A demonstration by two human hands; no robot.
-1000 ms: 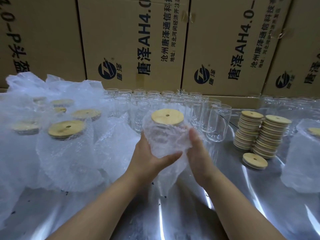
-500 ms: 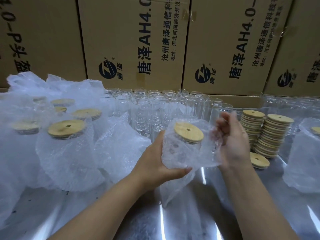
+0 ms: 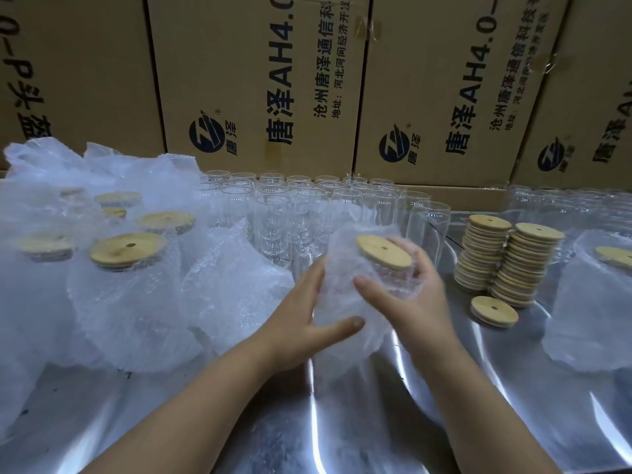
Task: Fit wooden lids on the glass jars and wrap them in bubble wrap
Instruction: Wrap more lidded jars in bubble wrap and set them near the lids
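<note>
Holding a tilted wrapped jar (image 3: 345, 268), left hand (image 3: 297, 319) grips its base, right hand (image 3: 410, 295) curls round its top. Slippery bubble wrap (image 3: 367, 336) could let it drop.

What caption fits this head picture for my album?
Left hand and right hand wrap a lidded jar in bubble wrap beside stacked lids.

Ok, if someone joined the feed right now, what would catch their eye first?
Centre frame, the left hand and right hand grip a tilted bubble-wrapped jar with its wooden lid on. To its left sits a heap of wrapped jars; to its right, two stacks of lids stand on the shiny table. Printed cardboard boxes fill the background.
</note>
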